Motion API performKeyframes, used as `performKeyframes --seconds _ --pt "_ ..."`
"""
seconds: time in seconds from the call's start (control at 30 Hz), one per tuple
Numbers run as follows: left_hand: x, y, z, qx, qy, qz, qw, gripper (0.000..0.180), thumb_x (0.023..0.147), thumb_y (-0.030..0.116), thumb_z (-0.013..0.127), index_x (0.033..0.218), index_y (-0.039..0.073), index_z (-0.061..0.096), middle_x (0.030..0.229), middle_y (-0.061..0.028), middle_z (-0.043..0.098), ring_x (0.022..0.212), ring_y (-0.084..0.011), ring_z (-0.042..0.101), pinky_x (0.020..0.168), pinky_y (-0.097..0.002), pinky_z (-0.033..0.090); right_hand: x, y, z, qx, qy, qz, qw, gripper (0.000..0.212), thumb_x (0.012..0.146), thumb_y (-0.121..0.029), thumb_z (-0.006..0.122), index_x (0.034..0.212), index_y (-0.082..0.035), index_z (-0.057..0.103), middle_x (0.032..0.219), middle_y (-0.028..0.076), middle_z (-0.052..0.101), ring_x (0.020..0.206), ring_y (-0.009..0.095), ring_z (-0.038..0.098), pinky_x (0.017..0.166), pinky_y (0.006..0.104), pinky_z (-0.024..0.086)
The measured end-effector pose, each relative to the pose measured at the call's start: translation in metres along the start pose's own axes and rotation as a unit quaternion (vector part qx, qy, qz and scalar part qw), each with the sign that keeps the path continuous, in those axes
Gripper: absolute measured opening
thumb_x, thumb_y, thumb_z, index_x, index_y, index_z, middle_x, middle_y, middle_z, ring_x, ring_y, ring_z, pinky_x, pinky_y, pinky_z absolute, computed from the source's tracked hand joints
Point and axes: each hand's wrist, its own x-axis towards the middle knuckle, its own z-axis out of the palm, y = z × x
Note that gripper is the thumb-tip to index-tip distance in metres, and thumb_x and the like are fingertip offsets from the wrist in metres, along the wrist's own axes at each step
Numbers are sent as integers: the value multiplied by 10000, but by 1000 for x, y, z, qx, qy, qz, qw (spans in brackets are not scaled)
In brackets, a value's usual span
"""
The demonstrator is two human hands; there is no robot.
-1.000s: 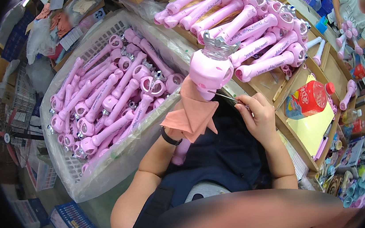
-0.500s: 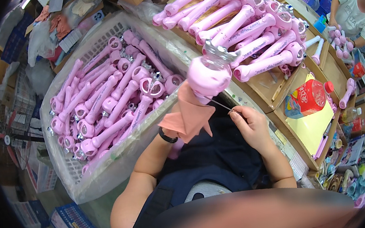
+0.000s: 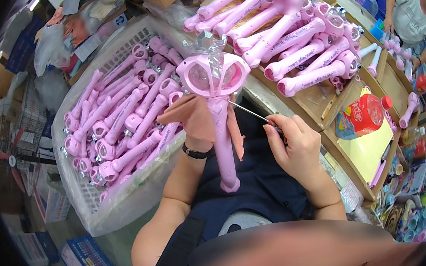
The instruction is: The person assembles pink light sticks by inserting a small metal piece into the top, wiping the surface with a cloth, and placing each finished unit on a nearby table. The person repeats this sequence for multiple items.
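A pink toy wand (image 3: 223,142) stands nearly upright in front of my torso, its round openwork head topped by a clear and silvery crown. My left hand (image 3: 197,139) grips the wand from behind through a salmon-coloured cloth (image 3: 185,110); most of its fingers are hidden by cloth and handle. Between the thumb and fingers of my right hand (image 3: 296,144) is a thin metal rod tool (image 3: 250,111). Its tip meets the wand just below the head. Whatever grip the tool has is covered by my fingers.
At left stands a plastic-lined white basket (image 3: 132,201) full of similar wands. More wands (image 3: 301,35) are piled on the table at right, near a red-labelled bottle (image 3: 364,115) and yellow paper (image 3: 363,156). A co-worker (image 3: 411,18) handles pink parts at the far right.
The wand has turned from pointing its crowned head at me to standing lengthwise, its handle now visible, and shifted left. The rod tool stays against it; my right hand has barely moved.
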Motion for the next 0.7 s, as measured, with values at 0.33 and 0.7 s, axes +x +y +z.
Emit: performKeyframes --seconds 0.33,0.7 --pt "-9 -60 -3 -182 -183 -148 955 237 929 216 552 1096 52 590 1033 -60 632 939 -189 608 825 -371 520 8 -3 -1 -52 5 -30 998 160 803 -153 739 928 -90 661 655 40 541 507 204 552 453 323 411" --pt "3 33 0 -357 38 -206 910 419 772 -90 657 1169 -66 527 940 -118 655 655 -147 658 471 -287 546 7 29 -5 215 -198 217 931 230 888 -233 650 931 -11 694 745 97 662 605 244 616 555 324 464"
